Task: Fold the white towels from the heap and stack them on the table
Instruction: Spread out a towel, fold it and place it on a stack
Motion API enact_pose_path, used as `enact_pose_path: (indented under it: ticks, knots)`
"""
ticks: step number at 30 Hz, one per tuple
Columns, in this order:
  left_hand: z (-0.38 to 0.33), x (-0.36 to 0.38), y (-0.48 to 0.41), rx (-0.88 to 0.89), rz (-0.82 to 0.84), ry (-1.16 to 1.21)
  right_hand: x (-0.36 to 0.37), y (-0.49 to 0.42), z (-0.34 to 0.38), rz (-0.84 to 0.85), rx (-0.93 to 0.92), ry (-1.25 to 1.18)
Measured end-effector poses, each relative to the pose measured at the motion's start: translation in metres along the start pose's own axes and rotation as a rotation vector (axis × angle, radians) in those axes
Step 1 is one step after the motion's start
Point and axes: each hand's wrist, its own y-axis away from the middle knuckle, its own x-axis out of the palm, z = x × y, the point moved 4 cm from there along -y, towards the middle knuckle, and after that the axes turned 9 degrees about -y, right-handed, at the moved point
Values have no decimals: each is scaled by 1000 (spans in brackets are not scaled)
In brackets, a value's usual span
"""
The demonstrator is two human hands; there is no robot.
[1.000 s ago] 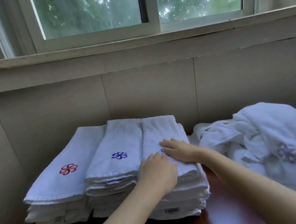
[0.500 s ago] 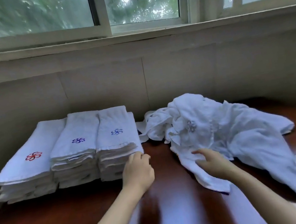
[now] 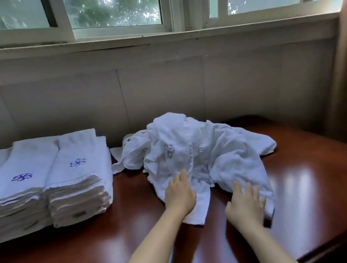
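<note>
Heap [image 3: 193,150] lies crumpled, white, loosely bunched; both hands' fingers [image 3: 244,188] rest straight on it.

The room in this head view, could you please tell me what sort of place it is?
Probably a hotel or guesthouse room used for linen work: stacks of folded white towels with embroidered blue flower logos, a glossy reddish-brown wooden table, and a white-framed sliding window.

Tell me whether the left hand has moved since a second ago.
Yes. The left hand has left the folded stacks and gone right to the towel heap.
</note>
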Motion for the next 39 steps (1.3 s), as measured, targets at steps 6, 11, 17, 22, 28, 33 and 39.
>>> enact_pose_path:
  ticks: [6,11,17,22,28,33,39]
  knots:
    - [16,17,-23,-76,37,-152,18,8,28,46,-155,-42]
    - [-3,13,-5,93,-4,111,22,10,55,63,-366,-138]
    - [8,-33,43,133,89,850,-3,15,75,-19,-565,-289]
    - [24,-71,80,114,65,1023,-20,32,86,-112,-681,-287]
    - [45,-96,123,225,134,1037,-35,56,93,-172,-810,-249]
    - [85,-104,147,130,194,927,-29,80,100,80,-927,-231]
    - [126,-112,182,109,307,778,-29,124,117,286,-898,-129]
